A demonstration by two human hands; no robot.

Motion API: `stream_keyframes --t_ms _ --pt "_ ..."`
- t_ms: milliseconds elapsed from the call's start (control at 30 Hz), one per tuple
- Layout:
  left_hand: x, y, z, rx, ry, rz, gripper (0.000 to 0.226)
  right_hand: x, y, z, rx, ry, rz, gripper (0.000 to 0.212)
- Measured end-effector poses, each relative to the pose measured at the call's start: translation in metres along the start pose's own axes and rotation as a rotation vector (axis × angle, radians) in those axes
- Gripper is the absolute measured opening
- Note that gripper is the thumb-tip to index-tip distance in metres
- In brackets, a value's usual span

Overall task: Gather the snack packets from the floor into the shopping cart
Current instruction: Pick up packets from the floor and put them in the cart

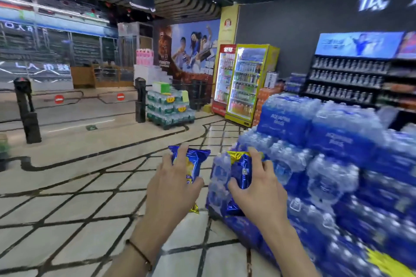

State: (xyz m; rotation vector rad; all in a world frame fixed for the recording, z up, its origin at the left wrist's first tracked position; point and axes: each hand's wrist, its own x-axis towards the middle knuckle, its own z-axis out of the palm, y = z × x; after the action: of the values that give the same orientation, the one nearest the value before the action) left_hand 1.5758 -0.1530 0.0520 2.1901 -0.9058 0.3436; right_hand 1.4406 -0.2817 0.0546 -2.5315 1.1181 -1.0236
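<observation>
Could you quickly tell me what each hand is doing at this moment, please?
Left hand: grips a blue snack packet.
Right hand: grips a second blue snack packet.

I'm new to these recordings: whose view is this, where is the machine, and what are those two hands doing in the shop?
There is no machine here. The single picture comes from a camera worn on a person's head, looking forward and down, so the two bare hands are the wearer's own. The left hand grips a blue snack packet with yellow print; the right hand grips a blue snack packet with a gold edge. Both are held up over the tiled floor, near stacked packs of bottled water. Drink fridges stand farther back. No shopping cart is in view.
</observation>
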Motion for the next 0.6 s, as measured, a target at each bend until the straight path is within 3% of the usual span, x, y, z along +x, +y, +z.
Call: stream_keyframes --t_ms 300,600 --pt "-0.078 0.186 0.105 -0.187 -0.247 0.301 0.083 -0.072 0.185 -0.144 -0.231 0.159 0.319 0.077" --pt "-0.241 0.427 0.207 -0.417 -0.475 0.503 0.082 -0.193 0.387 -0.321 -0.494 0.274 0.612 0.077"
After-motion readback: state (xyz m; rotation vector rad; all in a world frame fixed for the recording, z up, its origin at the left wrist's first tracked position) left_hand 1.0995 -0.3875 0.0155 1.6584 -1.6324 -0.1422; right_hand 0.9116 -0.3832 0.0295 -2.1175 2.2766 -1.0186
